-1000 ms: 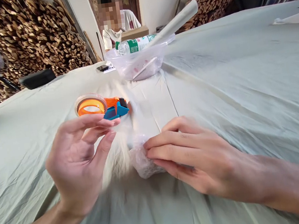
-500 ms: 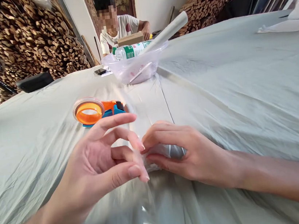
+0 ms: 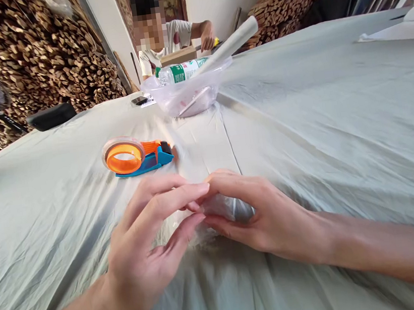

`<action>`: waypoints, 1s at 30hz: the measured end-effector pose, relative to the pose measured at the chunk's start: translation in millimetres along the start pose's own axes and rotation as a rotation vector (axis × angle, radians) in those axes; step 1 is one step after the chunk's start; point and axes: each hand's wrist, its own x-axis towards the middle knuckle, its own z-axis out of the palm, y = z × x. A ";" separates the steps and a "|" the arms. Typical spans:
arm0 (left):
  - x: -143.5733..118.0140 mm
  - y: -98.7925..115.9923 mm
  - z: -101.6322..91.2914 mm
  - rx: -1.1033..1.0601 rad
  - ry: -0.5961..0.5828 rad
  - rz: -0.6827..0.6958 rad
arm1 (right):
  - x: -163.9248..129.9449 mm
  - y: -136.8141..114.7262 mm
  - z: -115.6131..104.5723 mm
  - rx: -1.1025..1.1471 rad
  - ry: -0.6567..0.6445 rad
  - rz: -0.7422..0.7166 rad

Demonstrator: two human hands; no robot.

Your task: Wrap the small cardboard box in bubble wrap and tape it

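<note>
A small clear plastic bundle (image 3: 226, 208) is grasped by the right hand (image 3: 264, 213) on the tabletop (image 3: 321, 124), a little nearer than the orange tape dispenser (image 3: 134, 156). The bundle is touched by the fingertips of the left hand (image 3: 153, 243), whose fingers are loosely spread.

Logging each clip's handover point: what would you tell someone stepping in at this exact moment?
Right hand: curled over a small clear plastic-wrapped bundle on the cloth-covered table, gripping it.
Left hand: fingers spread, tips meeting the bundle's left end; no firm grip visible.
Tape dispenser: orange and blue, lying untouched behind the hands.
Plastic basin: farther back, holding a bottle and a paper roll.
Done: bundle looks wrapped. Left: whether it is taped shut cannot be told.
</note>
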 end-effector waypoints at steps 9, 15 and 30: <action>-0.4 0.9 6.2 0.212 0.027 0.077 | -0.7 5.0 2.4 0.009 0.012 -0.010; -2.1 -4.8 8.2 0.221 0.028 0.086 | -2.7 4.1 3.1 0.005 0.047 0.013; -6.4 -5.4 6.2 0.447 0.171 0.082 | -2.9 -0.2 0.3 0.009 0.005 0.084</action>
